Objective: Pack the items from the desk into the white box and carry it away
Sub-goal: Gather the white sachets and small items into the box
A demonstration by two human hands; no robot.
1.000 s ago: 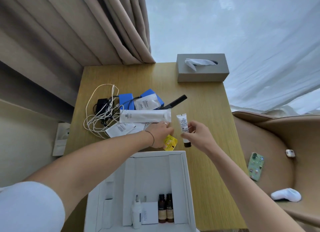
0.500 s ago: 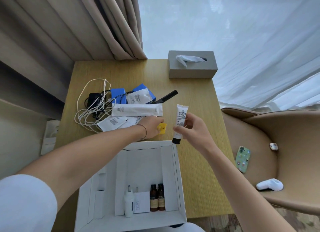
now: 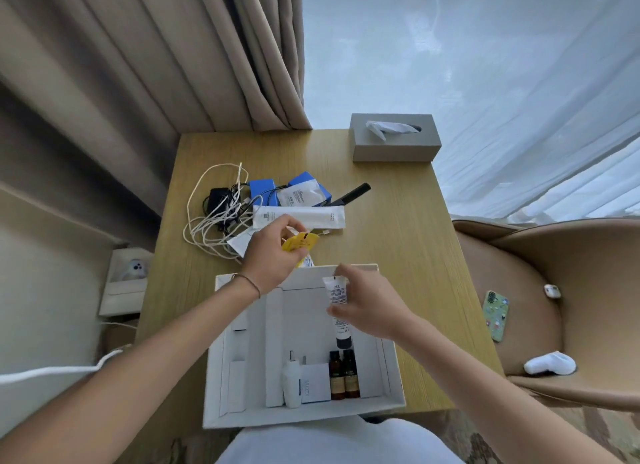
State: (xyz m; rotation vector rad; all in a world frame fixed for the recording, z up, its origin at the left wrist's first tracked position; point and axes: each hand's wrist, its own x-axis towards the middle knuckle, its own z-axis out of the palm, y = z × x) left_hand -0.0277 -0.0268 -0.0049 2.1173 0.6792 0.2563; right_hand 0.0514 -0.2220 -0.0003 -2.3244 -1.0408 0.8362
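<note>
While beige curtains hang behind the wooden desk, a white box sits at its near edge with 2 brown bottles inside. Above it, the right hand grips a white tube; the left hand pinches a yellow packet just beyond the box.

The desk is pale yellow wood with a fine straight grain; the box is plain white, and inside stand two amber-brown bottles with tan labels; the tube is white with small dark print and a black cap; the sachet is bright yellow; two packets are vivid blue; the cable is white; the tissue box is flat grey; the phone case is mint green, dotted with coloured stickers.
</note>
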